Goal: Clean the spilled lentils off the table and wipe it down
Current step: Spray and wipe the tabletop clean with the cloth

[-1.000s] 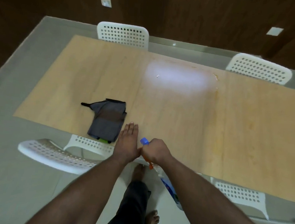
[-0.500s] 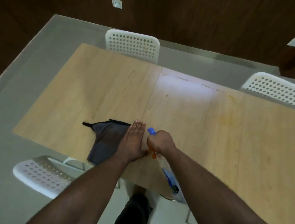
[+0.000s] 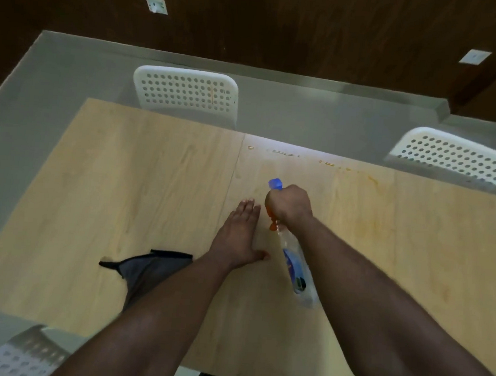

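A clear spray bottle (image 3: 294, 259) with a blue nozzle is gripped at its neck by the right hand (image 3: 288, 205), fingers curled tight round it; whether liquid is inside cannot be told. The left hand (image 3: 238, 236) is laid flat, fingers straight, on the table (image 3: 151, 185). A grey cloth (image 3: 149, 269) lies beside the left forearm. Orange smears, possibly lentil residue (image 3: 329, 164), are seen near the far edge.

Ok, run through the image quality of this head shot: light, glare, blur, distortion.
Head view: dim overall, with the wall behind nearly black; a pale glare patch on the table at its far edge, by the orange residue; wide-angle bending of the table edges; soft blur on the near chair at bottom left; the spray bottle label is too smeared to read, though both hands are fairly sharp.
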